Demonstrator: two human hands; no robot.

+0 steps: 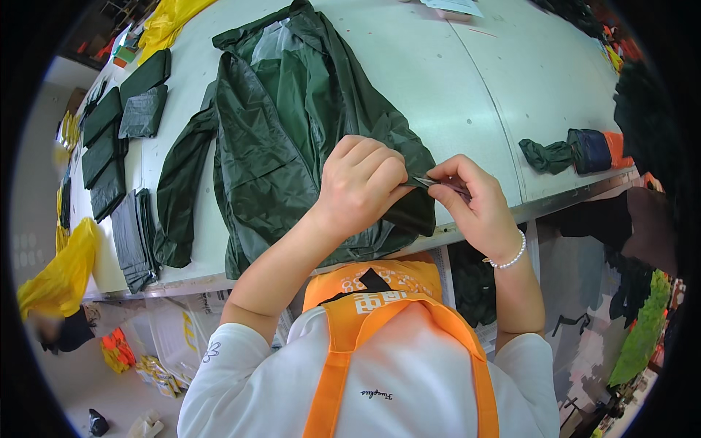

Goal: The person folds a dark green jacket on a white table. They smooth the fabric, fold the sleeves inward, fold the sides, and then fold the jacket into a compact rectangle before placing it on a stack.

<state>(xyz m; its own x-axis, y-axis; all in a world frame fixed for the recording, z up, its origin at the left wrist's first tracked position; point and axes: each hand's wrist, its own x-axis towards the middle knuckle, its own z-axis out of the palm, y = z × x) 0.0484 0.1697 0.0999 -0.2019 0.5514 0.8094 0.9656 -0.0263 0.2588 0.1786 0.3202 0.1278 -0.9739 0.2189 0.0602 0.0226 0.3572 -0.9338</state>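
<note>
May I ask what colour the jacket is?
The jacket is dark green, seen in the head view.

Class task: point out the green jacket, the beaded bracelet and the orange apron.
Green jacket (259,146), head view: front panel.
Beaded bracelet (519,255), head view: beads.
Orange apron (334,365), head view: left strap.

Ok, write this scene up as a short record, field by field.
Surface: pale table
Main item: dark green jacket, spread out, front partly open
Left hand: closed on the jacket's cloth
Right hand: holding a small pointed metal tool, tip toward the left hand
Right wrist: white bead bracelet
Table's left side: dark folded bundles
Table's right side: navy bundle between green cloth and orange cloth
</note>
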